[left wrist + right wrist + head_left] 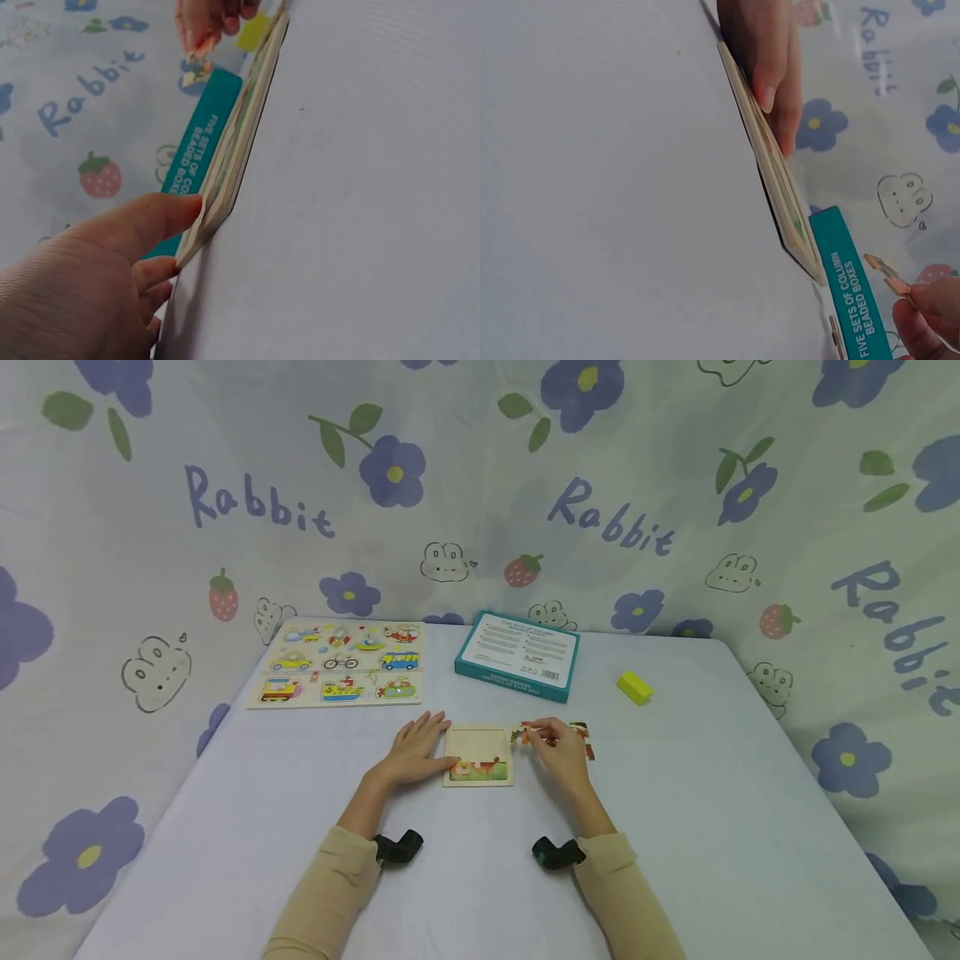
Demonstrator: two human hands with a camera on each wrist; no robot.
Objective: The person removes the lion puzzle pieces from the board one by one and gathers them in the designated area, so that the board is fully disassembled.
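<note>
Square, shallow pale-wood puzzle tray (477,744) lies on a white table (480,868); at its nine o'clock the left hand (415,748) rests straight-fingered, thumb touching it; near two o'clock the right hand (561,752) pinches a thin orange-printed jigsaw piece (896,286).

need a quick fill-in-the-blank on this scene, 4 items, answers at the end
1. The ____ hand pinches a puzzle piece.
2. In the head view, a picture strip fills only the ____ (upper/lower) part of the wooden tray.
3. The small block to the right of the teal box in the head view is coloured ____.
4. The box's side reads "FIVE SETS OF COLUMN BEADED ____".

Missing words: right; lower; yellow; BOXES.
</note>
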